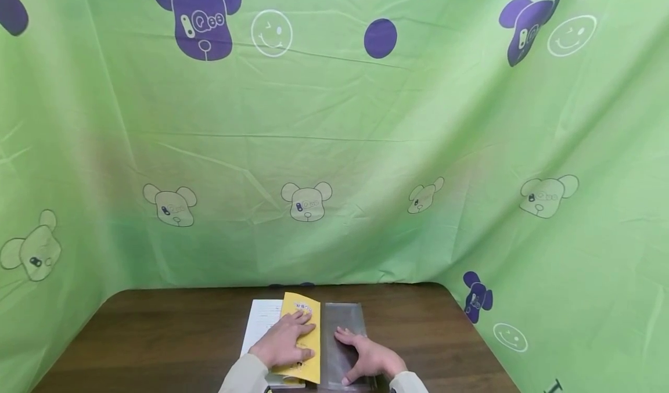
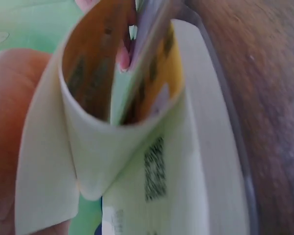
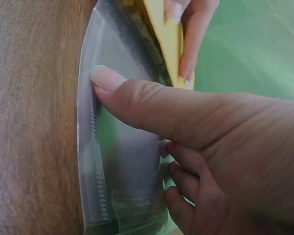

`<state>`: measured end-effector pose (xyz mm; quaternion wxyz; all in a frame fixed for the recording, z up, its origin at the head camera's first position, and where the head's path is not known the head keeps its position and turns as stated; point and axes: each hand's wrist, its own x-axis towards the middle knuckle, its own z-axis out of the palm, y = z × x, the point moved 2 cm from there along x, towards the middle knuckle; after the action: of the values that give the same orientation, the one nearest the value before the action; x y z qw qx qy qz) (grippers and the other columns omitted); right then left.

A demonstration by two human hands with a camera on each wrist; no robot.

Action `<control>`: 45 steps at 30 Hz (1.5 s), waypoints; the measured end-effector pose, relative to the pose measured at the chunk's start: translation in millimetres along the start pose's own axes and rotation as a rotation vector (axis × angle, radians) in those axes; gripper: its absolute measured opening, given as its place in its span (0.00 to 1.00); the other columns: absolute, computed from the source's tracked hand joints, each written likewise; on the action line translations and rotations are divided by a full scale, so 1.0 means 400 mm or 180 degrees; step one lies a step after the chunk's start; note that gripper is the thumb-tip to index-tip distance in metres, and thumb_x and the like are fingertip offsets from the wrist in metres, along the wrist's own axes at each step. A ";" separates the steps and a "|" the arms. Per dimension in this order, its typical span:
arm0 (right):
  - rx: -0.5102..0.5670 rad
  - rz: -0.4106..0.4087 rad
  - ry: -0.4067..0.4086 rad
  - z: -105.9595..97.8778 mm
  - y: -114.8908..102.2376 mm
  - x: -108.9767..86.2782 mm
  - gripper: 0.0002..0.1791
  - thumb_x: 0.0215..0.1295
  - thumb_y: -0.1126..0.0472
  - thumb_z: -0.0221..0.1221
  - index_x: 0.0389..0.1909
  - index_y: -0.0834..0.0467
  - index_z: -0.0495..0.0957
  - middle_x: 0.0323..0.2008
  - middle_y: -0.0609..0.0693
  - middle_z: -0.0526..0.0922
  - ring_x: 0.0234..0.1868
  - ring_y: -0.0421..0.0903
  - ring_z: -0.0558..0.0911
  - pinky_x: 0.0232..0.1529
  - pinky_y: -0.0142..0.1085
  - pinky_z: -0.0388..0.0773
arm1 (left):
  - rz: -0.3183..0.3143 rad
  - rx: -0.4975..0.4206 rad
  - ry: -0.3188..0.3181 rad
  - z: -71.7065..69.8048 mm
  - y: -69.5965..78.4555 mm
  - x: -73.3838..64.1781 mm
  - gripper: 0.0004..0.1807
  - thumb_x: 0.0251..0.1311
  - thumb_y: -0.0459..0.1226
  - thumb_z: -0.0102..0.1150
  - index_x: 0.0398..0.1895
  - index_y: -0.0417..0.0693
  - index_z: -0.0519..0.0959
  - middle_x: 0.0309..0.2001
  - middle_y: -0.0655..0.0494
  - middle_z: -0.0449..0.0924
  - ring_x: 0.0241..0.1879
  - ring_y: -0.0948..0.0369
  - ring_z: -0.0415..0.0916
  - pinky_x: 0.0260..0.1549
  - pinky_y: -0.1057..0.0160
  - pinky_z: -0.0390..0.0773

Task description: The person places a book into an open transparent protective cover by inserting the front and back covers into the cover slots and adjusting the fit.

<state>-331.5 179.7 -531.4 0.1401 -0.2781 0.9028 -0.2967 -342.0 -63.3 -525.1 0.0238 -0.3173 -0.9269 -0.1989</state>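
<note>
A booklet with a yellow cover (image 1: 315, 341) lies on the table, its white page (image 1: 259, 323) showing at the left. My left hand (image 1: 284, 339) rests on the yellow cover, fingers spread, the thumb nearer me. In the left wrist view the cover (image 2: 117, 147) bends in a loop, with a QR code on its pale side. Right of the booklet lies a clear plastic book cover (image 1: 345, 312), with a line of small marks along its edge in the right wrist view. My right hand (image 1: 371, 358) presses on this plastic, thumb stretched to its near edge.
The brown wooden table (image 1: 434, 335) extends on both sides of the booklet. A green cloth (image 1: 324, 103) with bear and smiley prints hangs behind and at the sides. A small dark object (image 1: 553, 386) shows at the lower right.
</note>
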 end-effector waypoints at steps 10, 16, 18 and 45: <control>0.0211 -0.0203 -0.0183 0.074 0.240 0.091 0.56 0.44 0.38 0.78 0.76 0.37 0.63 0.79 0.40 0.58 0.81 0.52 0.53 0.78 0.48 0.56 | -0.0102 0.0365 -0.0115 0.005 0.023 0.011 0.33 0.52 0.54 0.68 0.59 0.45 0.82 0.68 0.43 0.75 0.71 0.44 0.67 0.71 0.43 0.65; 0.0176 -0.0316 -0.0218 0.078 0.250 0.095 0.56 0.47 0.40 0.78 0.78 0.42 0.62 0.80 0.45 0.58 0.81 0.56 0.53 0.77 0.50 0.58 | -0.0173 0.0461 -0.0231 0.004 0.031 0.020 0.33 0.51 0.54 0.70 0.59 0.47 0.83 0.68 0.44 0.74 0.71 0.44 0.67 0.72 0.44 0.64; 0.0097 -0.0343 -0.0218 0.062 0.205 0.072 0.55 0.50 0.41 0.76 0.78 0.47 0.61 0.80 0.50 0.57 0.80 0.57 0.53 0.77 0.47 0.58 | -0.0179 0.0462 -0.0276 0.006 0.034 0.024 0.33 0.51 0.54 0.70 0.59 0.47 0.83 0.69 0.44 0.74 0.71 0.45 0.66 0.72 0.45 0.64; 0.0045 -0.0197 -0.0086 -0.002 0.027 0.003 0.51 0.49 0.57 0.79 0.74 0.61 0.66 0.76 0.63 0.62 0.77 0.65 0.58 0.76 0.42 0.60 | -0.0167 0.0501 -0.0267 0.024 0.050 0.046 0.34 0.54 0.56 0.68 0.61 0.48 0.81 0.70 0.45 0.72 0.72 0.46 0.65 0.73 0.46 0.63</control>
<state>-337.3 186.6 -537.7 0.1450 -0.3089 0.8897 -0.3034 -343.8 -34.6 -523.9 0.0046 -0.2981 -0.9479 -0.1125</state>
